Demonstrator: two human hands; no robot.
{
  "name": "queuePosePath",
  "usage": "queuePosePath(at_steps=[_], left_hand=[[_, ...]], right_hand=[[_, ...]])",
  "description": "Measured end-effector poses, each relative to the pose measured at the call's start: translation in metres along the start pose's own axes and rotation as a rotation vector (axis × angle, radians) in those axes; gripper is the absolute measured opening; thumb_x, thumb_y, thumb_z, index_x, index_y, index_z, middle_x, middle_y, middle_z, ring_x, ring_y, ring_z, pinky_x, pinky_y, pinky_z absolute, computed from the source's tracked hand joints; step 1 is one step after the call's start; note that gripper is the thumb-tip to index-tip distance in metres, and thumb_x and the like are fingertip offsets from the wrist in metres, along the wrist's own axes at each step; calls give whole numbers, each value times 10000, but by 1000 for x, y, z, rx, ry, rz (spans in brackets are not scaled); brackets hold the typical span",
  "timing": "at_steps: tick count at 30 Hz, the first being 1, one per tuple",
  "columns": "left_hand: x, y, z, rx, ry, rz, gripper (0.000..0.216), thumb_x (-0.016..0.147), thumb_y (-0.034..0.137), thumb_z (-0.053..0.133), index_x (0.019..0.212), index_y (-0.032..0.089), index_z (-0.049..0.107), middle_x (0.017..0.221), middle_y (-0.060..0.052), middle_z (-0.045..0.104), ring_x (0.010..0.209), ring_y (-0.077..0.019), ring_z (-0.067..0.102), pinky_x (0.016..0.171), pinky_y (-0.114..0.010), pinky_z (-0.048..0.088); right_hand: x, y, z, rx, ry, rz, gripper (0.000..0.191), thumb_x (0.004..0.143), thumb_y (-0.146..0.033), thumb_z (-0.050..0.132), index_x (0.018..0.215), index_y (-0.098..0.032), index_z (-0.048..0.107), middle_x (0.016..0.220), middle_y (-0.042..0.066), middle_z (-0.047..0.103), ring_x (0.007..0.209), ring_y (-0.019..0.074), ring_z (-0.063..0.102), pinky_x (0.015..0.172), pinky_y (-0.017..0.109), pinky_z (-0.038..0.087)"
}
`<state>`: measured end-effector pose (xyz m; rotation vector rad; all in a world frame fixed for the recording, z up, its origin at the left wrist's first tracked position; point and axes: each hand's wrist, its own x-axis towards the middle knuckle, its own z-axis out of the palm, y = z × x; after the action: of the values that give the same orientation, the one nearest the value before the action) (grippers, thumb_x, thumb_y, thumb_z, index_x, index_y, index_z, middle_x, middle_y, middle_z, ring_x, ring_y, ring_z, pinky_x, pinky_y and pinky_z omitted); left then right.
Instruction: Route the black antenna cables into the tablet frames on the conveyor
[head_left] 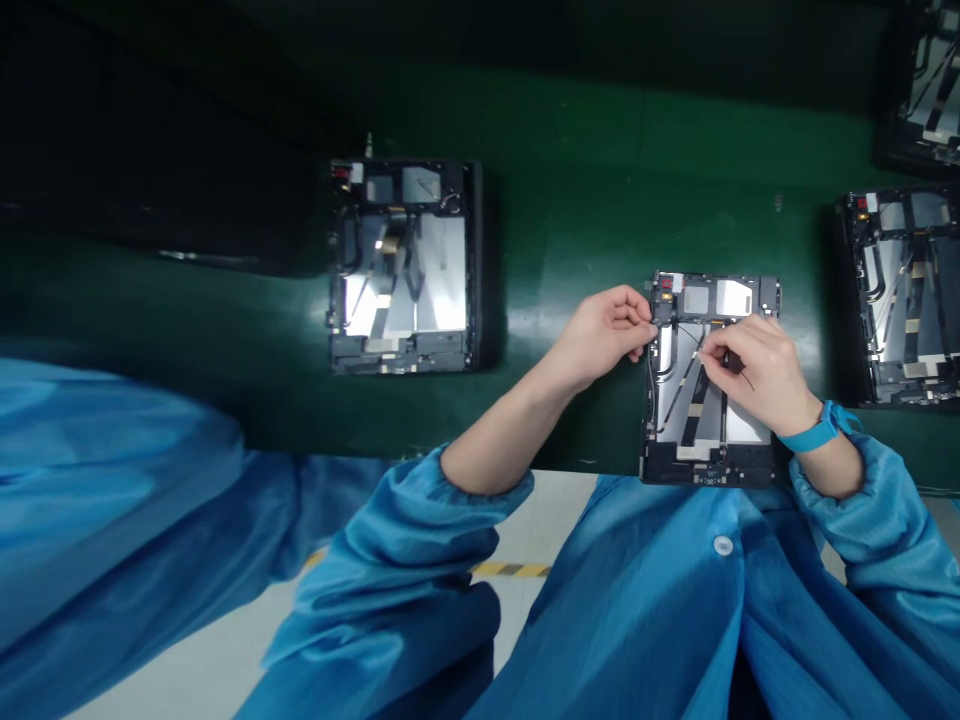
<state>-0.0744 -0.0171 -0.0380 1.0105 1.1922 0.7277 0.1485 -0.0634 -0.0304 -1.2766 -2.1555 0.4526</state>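
An opened tablet chassis (763, 296) with silver panels and thin black cables lies on the green conveyor belt (570, 200) right in front of me. My left hand (606, 332) curls against its upper left edge, fingers closed on the frame. My right hand (754, 368), with a blue wrist strap (814, 432), rests over the chassis middle and pinches a thin black cable (742, 372) with a small pale connector end between thumb and fingers. Both sleeves are blue.
A second opened tablet chassis (405, 265) lies on the belt to the left. Another (904, 295) sits at the right edge, and one more (934, 85) at the top right corner. A blue-clad arm (112, 480) of another person fills the lower left. Pale floor with a yellow stripe (514, 570) shows below.
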Motion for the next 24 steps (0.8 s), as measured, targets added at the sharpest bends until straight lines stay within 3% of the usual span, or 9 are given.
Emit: queuePosePath(at_steps=[5, 9, 13, 19, 24], left_hand=[[0, 6, 3, 89, 42, -11, 189, 739, 44, 695, 732, 186, 569, 545, 62, 546, 454, -74, 491, 468, -202, 379], [5, 26, -5, 498, -8, 143, 101, 758, 116, 724, 700, 174, 666, 587, 35, 587, 557, -99, 508, 578, -233, 387], [18, 49, -5, 812, -119, 254, 159, 731, 74, 708, 628, 195, 691, 573, 39, 593, 588, -126, 509, 701, -272, 390], [40, 67, 2, 936, -299, 243, 256, 679, 6, 721, 518, 193, 652, 561, 3, 554, 659, -180, 540, 779, -299, 374], [43, 67, 10, 879, -299, 220, 350, 601, -101, 645, 458, 194, 523, 518, -5, 383, 769, -265, 597, 778, -331, 397]], right_hand=[[0, 4, -1, 43, -29, 5, 159, 927, -144, 582, 820, -236, 657, 748, 6, 682, 760, 204, 609, 751, 345, 424], [-1, 9, 0, 67, -41, -3, 142, 903, -141, 579, 833, -235, 659, 741, 3, 662, 753, 204, 597, 751, 347, 430], [-1, 12, 1, 89, -23, -7, 139, 883, -132, 575, 836, -232, 658, 729, 1, 657, 738, 201, 583, 744, 344, 431], [-2, 15, 2, 118, 16, -42, 129, 877, -137, 575, 825, -226, 652, 726, -3, 654, 734, 194, 580, 744, 333, 442], [-2, 17, 4, 102, 3, -30, 121, 854, -141, 577, 810, -232, 645, 729, -3, 660, 733, 194, 589, 743, 332, 445]])
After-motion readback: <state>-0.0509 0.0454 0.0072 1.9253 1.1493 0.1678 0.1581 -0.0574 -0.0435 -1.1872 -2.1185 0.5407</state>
